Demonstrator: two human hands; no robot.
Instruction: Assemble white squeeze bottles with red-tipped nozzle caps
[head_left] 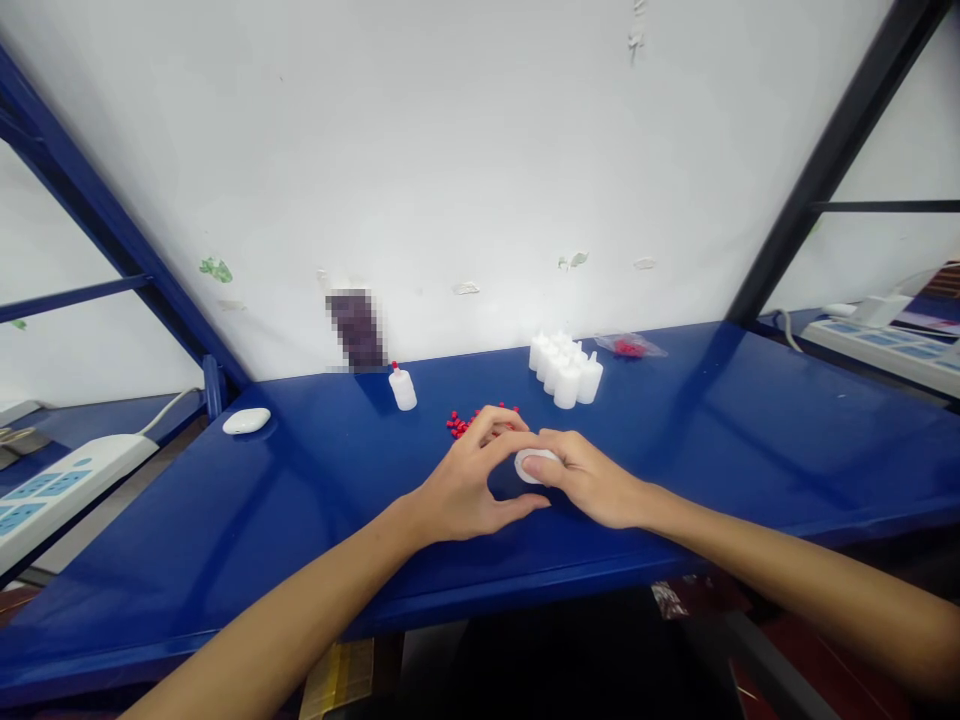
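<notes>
My right hand (592,480) grips a small white plastic bottle (531,466) lying low over the blue table (750,420). My left hand (469,485) curls in front of it, its fingertips touching the bottle's top end; whether it pinches a cap there is hidden. Just behind my left hand lies a scatter of small red caps (459,423). One capped white bottle (403,388) stands to the left of them.
A cluster of several uncapped white bottles (566,372) stands behind my hands, with a clear bag of red caps (630,347) beside it. A white oval object (247,421) sits far left. Power strips (52,490) lie on side shelves.
</notes>
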